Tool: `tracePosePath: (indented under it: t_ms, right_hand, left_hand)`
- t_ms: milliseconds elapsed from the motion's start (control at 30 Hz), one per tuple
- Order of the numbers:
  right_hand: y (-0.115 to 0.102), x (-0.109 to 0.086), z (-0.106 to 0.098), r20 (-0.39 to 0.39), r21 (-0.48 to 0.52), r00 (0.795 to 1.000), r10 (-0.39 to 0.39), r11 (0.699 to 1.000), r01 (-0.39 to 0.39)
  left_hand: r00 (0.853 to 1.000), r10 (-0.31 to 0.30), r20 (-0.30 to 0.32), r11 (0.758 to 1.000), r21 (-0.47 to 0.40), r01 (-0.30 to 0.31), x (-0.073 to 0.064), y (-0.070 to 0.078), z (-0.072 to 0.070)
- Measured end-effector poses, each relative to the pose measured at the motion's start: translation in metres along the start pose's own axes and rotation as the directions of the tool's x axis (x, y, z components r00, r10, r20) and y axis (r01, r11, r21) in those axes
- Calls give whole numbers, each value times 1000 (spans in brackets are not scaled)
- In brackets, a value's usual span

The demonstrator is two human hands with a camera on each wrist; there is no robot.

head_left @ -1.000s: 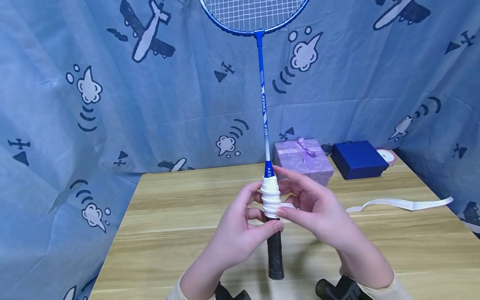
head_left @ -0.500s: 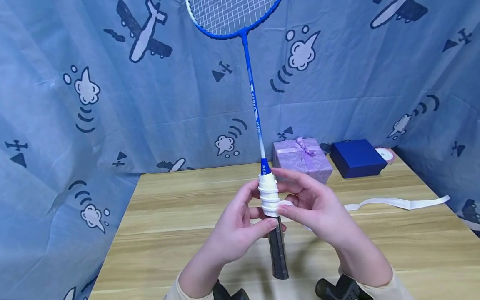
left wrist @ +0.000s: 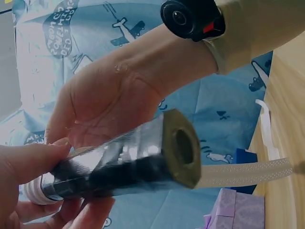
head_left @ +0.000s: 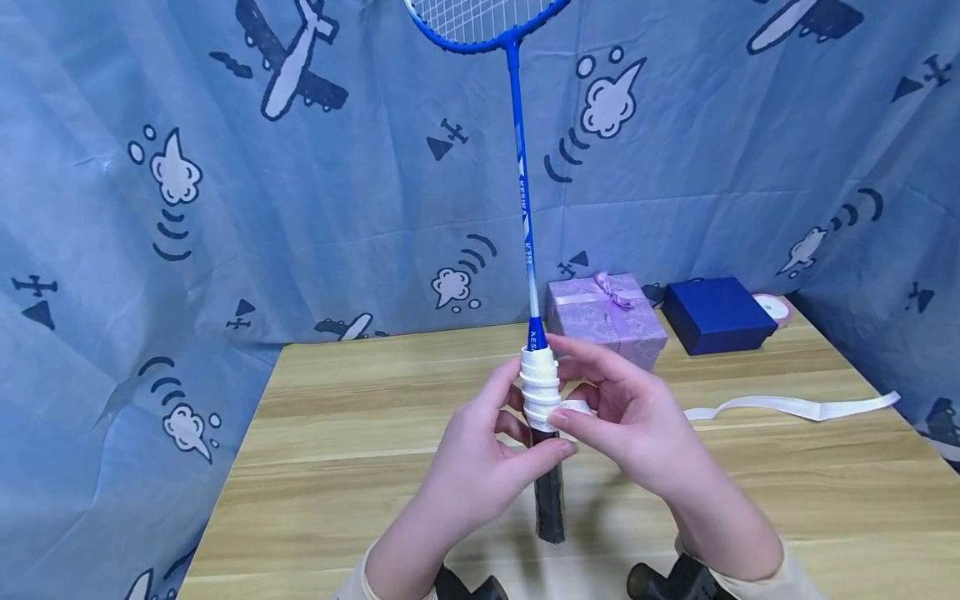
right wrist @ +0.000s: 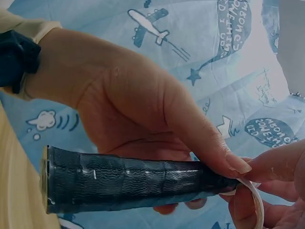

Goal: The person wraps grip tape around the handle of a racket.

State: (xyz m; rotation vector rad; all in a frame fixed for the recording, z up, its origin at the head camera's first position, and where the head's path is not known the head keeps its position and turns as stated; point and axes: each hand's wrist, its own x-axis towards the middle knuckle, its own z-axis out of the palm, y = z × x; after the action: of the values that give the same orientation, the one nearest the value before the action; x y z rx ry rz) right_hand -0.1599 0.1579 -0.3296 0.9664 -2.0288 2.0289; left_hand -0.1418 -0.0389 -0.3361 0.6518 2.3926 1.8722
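The left hand curls around the handle of one badminton racket, its thumb crossing the front; the right hand pinches white tape against that handle. The racket stands nearly upright above the middle of the tabletop, its head cut off by the upper frame. "KESIKA" reads along its blue and white shaft, and the start of that name, "KES", shows on the blue cone. Ridged turns of tape cover the upper grip; below, the grip is shiny black, ending in a gold-coloured, many-sided cap with a hole. One white strip lies toward the tabletop's right edge. Two boxes sit near the back edge: one purple box with a bow, one plain blue box. One spool is beside them at the back right corner.
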Motion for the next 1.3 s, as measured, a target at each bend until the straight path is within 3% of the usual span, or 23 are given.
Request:
tracePosePath:
  t_ms: [167, 400, 667, 1000, 1200, 1300]
  right_hand:
    - [0, -1, 1, -1, -49, 1000, -6, 999, 6]
    - [3, 1, -1, 79, 67, 995, -68, 996, 63]
    - [2, 1, -6, 132, 90, 990, 40, 995, -52]
    - [3, 0, -5, 146, 166, 989, -14, 986, -11]
    - [2, -1, -6, 165, 197, 985, 43, 978, -76]
    - [1, -1, -6, 147, 170, 988, 46, 983, -71]
  left_hand:
    - [1000, 25, 8, 999, -21, -25, 0, 1, -1]
    - [995, 15, 97, 983, -182, 3, -1, 3, -6]
    - [983, 74, 168, 937, -349, -11, 1, 0, -8]
    - [974, 123, 190, 912, -409, -35, 1, -2, -7]
    - [953, 201, 229, 884, -462, -75, 2, -6, -6]
    - [954, 213, 210, 887, -450, -99, 2, -6, -5]
